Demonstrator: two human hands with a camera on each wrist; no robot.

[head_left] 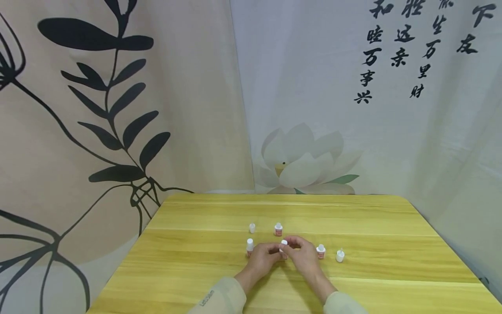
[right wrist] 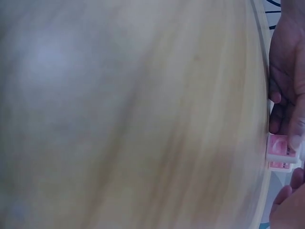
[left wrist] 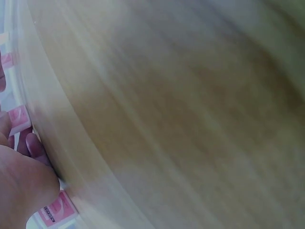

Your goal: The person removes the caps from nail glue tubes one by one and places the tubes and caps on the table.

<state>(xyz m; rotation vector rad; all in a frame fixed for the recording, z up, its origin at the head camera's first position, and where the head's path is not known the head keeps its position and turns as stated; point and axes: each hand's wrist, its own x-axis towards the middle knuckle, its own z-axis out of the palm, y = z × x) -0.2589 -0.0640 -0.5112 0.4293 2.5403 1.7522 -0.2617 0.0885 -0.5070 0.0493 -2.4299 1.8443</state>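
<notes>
A small bottle with a pink label point(right wrist: 279, 144) and a white cap point(head_left: 284, 242) stands upright between the two hands. My left hand point(head_left: 262, 261) grips the bottle's body from the left, its fingertips around the label. From the right, my right hand point(head_left: 305, 258) reaches over with thumb and forefinger at the white cap, pinching it. Part of the bottle is hidden behind the fingers. Just left of the left hand stands another capped bottle point(head_left: 249, 245). A similar bottle point(head_left: 320, 251) is close to the right hand's knuckles.
Behind the hands stands one more pink-labelled bottle point(head_left: 278, 229), with a small white piece point(head_left: 252, 228) to its left. At the right is a white piece with a narrow tip point(head_left: 340, 255). The wooden table point(head_left: 188, 261) ends at a printed curtain point(head_left: 204, 109).
</notes>
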